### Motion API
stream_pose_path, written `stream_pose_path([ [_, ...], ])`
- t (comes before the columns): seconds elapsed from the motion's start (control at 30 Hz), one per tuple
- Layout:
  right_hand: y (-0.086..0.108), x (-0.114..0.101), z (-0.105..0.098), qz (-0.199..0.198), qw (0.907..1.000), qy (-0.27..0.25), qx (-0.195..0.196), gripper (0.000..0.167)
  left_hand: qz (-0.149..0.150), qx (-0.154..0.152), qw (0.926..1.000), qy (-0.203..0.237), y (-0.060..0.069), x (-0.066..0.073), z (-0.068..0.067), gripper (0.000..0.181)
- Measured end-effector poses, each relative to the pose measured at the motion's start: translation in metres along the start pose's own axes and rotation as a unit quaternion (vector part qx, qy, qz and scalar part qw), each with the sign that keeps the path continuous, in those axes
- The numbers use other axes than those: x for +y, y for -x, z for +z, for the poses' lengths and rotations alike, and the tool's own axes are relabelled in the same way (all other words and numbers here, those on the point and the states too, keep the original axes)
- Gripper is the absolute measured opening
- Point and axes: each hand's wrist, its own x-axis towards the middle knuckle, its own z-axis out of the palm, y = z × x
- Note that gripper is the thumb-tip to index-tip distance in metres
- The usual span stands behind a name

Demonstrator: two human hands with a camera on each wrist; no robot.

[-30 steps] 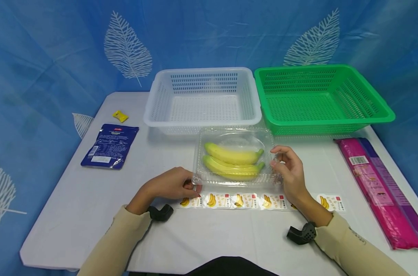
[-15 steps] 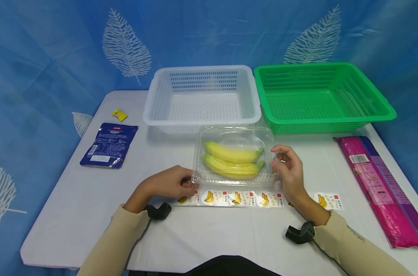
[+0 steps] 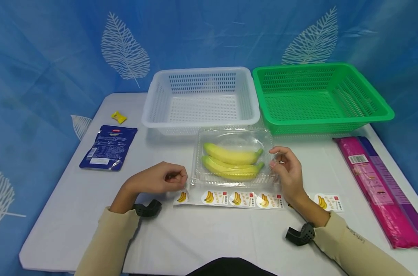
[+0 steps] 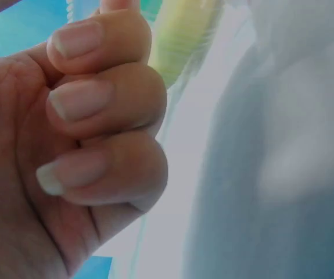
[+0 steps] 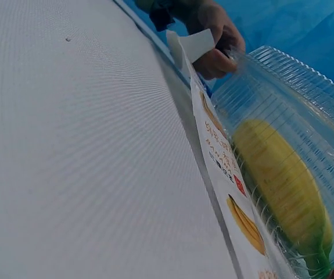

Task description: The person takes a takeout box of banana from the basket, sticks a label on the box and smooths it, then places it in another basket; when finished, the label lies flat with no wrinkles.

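Note:
Two bananas [image 3: 234,155] lie inside a clear plastic clamshell box [image 3: 197,159] in the middle of the table. My right hand [image 3: 290,174] holds the box's right edge between thumb and fingers. In front of the box runs a strip of banana stickers [image 3: 242,199], partly covered by my right wrist. My left hand [image 3: 158,178], its fingers curled, pinches the sticker [image 3: 182,197] at the strip's left end. A white flap [image 5: 196,47] bends up beside that hand in the right wrist view. In the left wrist view the curled fingers [image 4: 106,99] hide the pinch itself.
Behind the box stand a white basket [image 3: 202,123] and a green basket [image 3: 328,122]. A blue pouch [image 3: 109,147] and a small yellow packet [image 3: 119,117] lie at the left. A long pink and purple package [image 3: 381,191] lies along the right edge.
My left hand has moved left, away from the box's corner, and the right part of the end sticker has come off its backing. The right hand keeps its place on the box.

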Motion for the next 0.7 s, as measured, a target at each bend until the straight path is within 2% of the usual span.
stream_pose_path([
  [0.2,0.001,0.002,-0.001,0.002,0.9999,0.014,0.000,0.029,0.015,0.014,0.9998,0.008,0.009,0.000,-0.009,0.010],
  [0.37,0.000,0.003,0.000,-0.012,0.9998,0.014,-0.010,0.027,0.029,0.048,0.9984,0.007,0.018,-0.001,-0.017,0.014],
  [0.5,0.000,0.003,0.000,-0.009,0.9997,0.018,-0.013,0.028,0.047,0.073,0.9962,0.006,0.024,-0.001,-0.023,0.017],
  [0.7,0.000,0.003,-0.001,-0.009,0.9998,0.014,-0.010,0.027,0.062,0.096,0.9935,0.008,0.029,0.001,-0.029,0.018],
])
